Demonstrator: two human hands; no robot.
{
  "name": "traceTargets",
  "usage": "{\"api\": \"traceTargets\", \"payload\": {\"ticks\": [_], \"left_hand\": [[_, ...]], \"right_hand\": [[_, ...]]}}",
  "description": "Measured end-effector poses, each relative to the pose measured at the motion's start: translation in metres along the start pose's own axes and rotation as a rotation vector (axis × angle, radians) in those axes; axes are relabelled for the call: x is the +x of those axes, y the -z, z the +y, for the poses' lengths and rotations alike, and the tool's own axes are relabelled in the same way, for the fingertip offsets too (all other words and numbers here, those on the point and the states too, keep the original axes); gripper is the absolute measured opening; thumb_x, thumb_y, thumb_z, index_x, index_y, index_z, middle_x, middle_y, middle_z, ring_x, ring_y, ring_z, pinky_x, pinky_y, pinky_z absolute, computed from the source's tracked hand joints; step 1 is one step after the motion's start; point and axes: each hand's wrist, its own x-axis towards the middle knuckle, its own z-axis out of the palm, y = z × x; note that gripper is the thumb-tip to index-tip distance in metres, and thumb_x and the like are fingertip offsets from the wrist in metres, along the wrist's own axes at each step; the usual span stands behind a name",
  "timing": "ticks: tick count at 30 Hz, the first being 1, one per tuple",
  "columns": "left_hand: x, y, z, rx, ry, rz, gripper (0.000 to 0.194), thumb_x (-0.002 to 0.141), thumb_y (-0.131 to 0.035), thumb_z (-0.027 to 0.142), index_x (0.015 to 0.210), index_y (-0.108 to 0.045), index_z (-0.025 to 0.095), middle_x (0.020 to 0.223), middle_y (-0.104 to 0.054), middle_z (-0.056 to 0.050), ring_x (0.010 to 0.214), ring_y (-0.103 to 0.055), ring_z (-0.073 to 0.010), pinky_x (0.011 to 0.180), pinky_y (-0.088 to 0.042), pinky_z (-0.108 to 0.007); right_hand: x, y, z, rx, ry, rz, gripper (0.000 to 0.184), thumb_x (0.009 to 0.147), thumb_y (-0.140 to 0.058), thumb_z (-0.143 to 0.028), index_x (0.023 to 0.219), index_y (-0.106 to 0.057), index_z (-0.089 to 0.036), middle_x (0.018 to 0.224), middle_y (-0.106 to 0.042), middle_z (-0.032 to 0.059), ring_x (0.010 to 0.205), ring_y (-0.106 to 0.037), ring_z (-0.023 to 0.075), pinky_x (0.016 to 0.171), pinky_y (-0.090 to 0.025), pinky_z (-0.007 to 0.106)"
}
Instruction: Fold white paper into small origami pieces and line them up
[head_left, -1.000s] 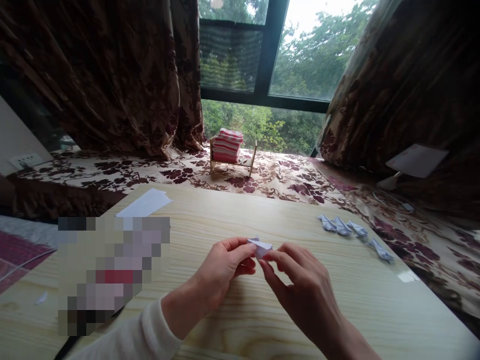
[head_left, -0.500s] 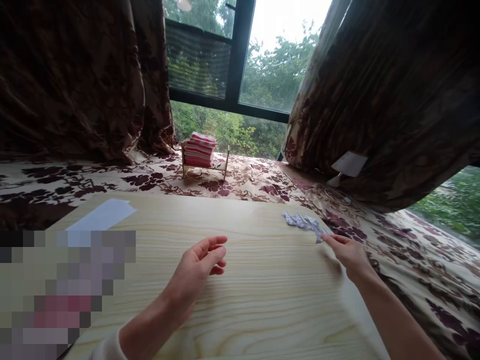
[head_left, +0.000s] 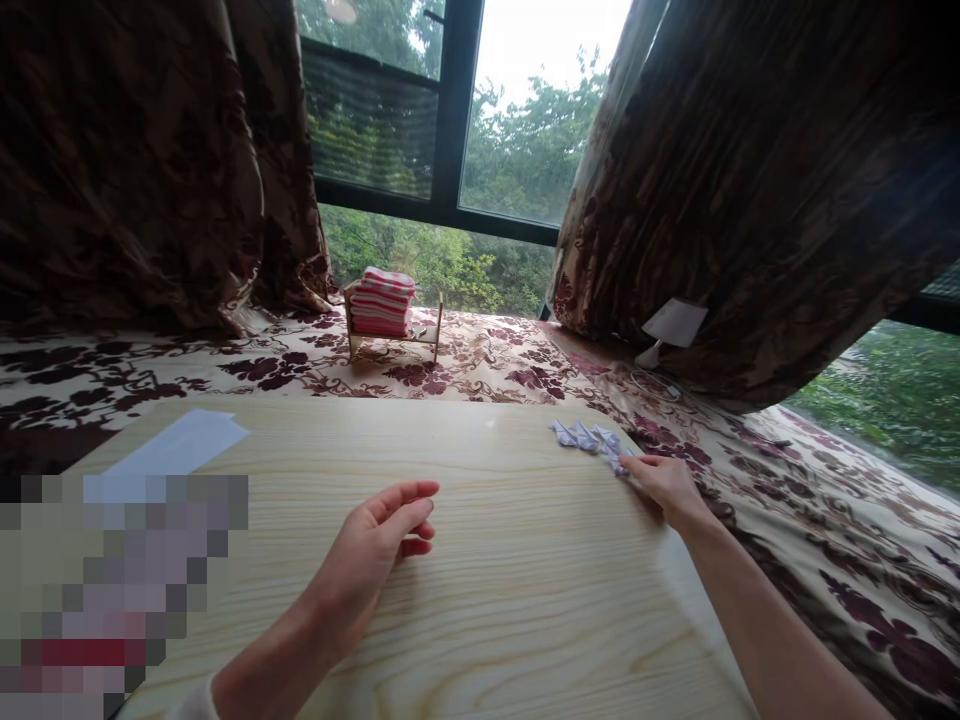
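Several small folded white paper pieces (head_left: 583, 438) lie in a row near the far right corner of the wood-grain table (head_left: 480, 600). At the near end of that row, my right hand (head_left: 667, 485) pinches one folded paper piece (head_left: 618, 464) between thumb and fingertips. Its exact shape is partly hidden by the fingers. Over the middle of the table, my left hand (head_left: 394, 530) is loosely curled with the fingers apart and nothing in it. Flat white paper sheets (head_left: 180, 438) rest at the table's far left.
Beyond the table, a floral cloth (head_left: 480, 365) covers the window ledge. On it stand a small wooden rack (head_left: 394, 341) with stacked red-and-white striped cloths (head_left: 382, 303) and a white lamp (head_left: 675, 322) with a cord. Dark patterned curtains hang either side. Pixelation hides the lower left.
The camera view has shifted slightly, moving most things a little left in the picture. My right hand stays at the folded paper row, the piece now close against the others. My left hand keeps its pose.
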Motion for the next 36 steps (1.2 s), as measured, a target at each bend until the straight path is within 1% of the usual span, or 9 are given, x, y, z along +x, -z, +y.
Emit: {"api": "traceTargets", "payload": {"ticks": [5,12,14,17,19,25,29,32,36], "left_hand": [[0.001,0.002,-0.001,0.001,0.004,-0.013,0.032,0.068,-0.072,0.030,0.096,-0.069,0.014,0.080,-0.062,-0.003,0.070,-0.055,-0.0127,0.069,-0.047,-0.027],[0.001,0.001,0.000,0.001,0.001,-0.008,0.030,0.065,-0.073,0.030,0.090,-0.070,0.014,0.077,-0.063,-0.003,0.067,-0.055,-0.0122,0.066,-0.047,-0.026],[0.001,0.000,0.000,0.001,-0.003,-0.006,0.029,0.065,-0.074,0.030,0.089,-0.071,0.014,0.076,-0.063,-0.003,0.067,-0.055,-0.0122,0.066,-0.047,-0.026],[0.001,0.000,0.001,-0.003,-0.008,-0.005,0.027,0.064,-0.073,0.030,0.086,-0.071,0.014,0.076,-0.063,-0.004,0.066,-0.055,-0.0124,0.066,-0.047,-0.026],[0.001,0.001,0.000,0.000,-0.011,-0.013,0.026,0.065,-0.072,0.029,0.086,-0.071,0.013,0.076,-0.063,-0.004,0.066,-0.055,-0.0125,0.066,-0.046,-0.026],[0.000,0.002,-0.001,0.029,-0.030,-0.031,0.026,0.069,-0.070,0.030,0.087,-0.071,0.012,0.071,-0.062,-0.003,0.065,-0.054,-0.0127,0.066,-0.044,-0.027],[-0.001,0.001,0.001,0.030,-0.036,-0.033,0.024,0.068,-0.070,0.030,0.083,-0.072,0.012,0.070,-0.062,-0.004,0.065,-0.054,-0.0132,0.065,-0.044,-0.027],[-0.002,0.001,0.001,0.026,-0.037,-0.028,0.023,0.067,-0.071,0.030,0.081,-0.072,0.013,0.070,-0.062,-0.004,0.064,-0.054,-0.0129,0.064,-0.044,-0.027],[0.000,0.002,-0.001,0.020,-0.030,-0.032,0.023,0.066,-0.070,0.031,0.081,-0.072,0.013,0.071,-0.062,-0.003,0.064,-0.054,-0.0126,0.065,-0.044,-0.027]], "right_hand": [[-0.003,0.006,-0.001,-0.028,0.020,-0.023,0.044,0.062,-0.063,-0.046,0.072,-0.077,-0.006,0.049,-0.064,0.0066,0.054,-0.059,0.0207,0.049,-0.038,0.027],[-0.006,0.012,-0.003,-0.075,0.037,-0.061,0.036,0.068,-0.065,-0.043,0.072,-0.075,-0.009,0.048,-0.062,0.0043,0.056,-0.061,0.0199,0.050,-0.041,0.027],[-0.006,0.009,-0.004,-0.096,0.033,-0.075,0.034,0.073,-0.066,-0.044,0.074,-0.073,-0.010,0.054,-0.064,0.0027,0.057,-0.062,0.0175,0.053,-0.044,0.026],[-0.005,0.005,-0.005,-0.124,0.029,-0.096,0.034,0.085,-0.060,-0.045,0.084,-0.067,-0.012,0.072,-0.067,-0.0002,0.063,-0.062,0.0137,0.060,-0.050,0.027],[-0.005,0.004,-0.004,-0.138,0.033,-0.105,0.033,0.088,-0.057,-0.044,0.088,-0.065,-0.012,0.080,-0.066,-0.0004,0.066,-0.063,0.0131,0.062,-0.051,0.028],[-0.002,0.010,-0.003,-0.182,0.058,-0.085,0.039,0.074,-0.063,-0.046,0.079,-0.074,-0.009,0.061,-0.067,0.0061,0.063,-0.062,0.0200,0.053,-0.040,0.027],[0.001,0.011,-0.006,-0.224,0.070,-0.070,0.039,0.067,-0.063,-0.048,0.075,-0.077,-0.011,0.061,-0.068,0.0075,0.062,-0.061,0.0212,0.053,-0.037,0.028],[0.001,0.009,-0.008,-0.254,0.064,-0.065,0.038,0.066,-0.063,-0.048,0.074,-0.077,-0.013,0.063,-0.069,0.0086,0.062,-0.061,0.0213,0.053,-0.036,0.028],[0.001,0.005,-0.007,-0.285,0.024,-0.050,0.037,0.070,-0.062,-0.047,0.077,-0.076,-0.013,0.067,-0.070,0.0087,0.068,-0.063,0.0232,0.054,-0.038,0.028]]}}
